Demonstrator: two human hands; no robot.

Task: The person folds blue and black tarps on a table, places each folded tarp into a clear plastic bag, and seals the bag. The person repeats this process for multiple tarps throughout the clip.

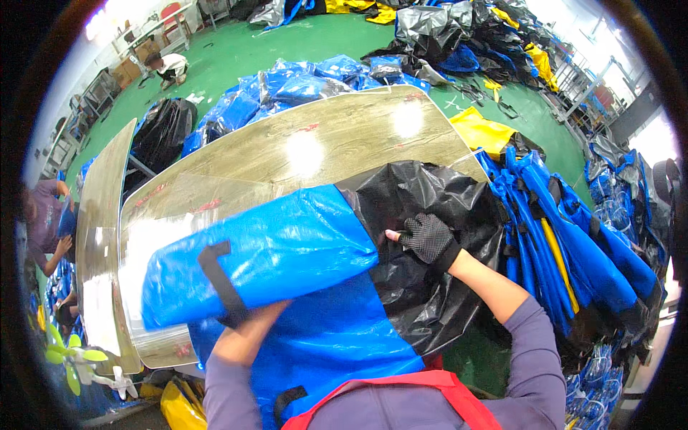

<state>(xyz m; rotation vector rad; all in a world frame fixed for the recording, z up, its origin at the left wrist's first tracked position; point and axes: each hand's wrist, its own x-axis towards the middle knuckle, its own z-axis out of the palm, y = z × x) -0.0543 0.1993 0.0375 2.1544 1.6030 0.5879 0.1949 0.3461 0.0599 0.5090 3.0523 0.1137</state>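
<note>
A large blue and black plastic sheet [326, 333] hangs over the near edge of the table. Its blue part is folded over into a flap [287, 240] with a black strap [221, 276] across it. My left hand [251, 330] reaches under the flap's near side; only the wrist shows, so its fingers are hidden. On the black part [444, 193] rests my right hand [428, 240] in a black mesh glove with a bare thumb. Its fingers are curled against the creased material and seem to grip it.
Under the sheet lies a wood-patterned tabletop [358, 118]. Blue packages [301, 86] are heaped beyond it. Blue and black sheets [566, 229] hang at the right. A person [50, 222] stands at the far left, near a green-bladed fan [72, 355]; another person [170, 68] crouches farther back.
</note>
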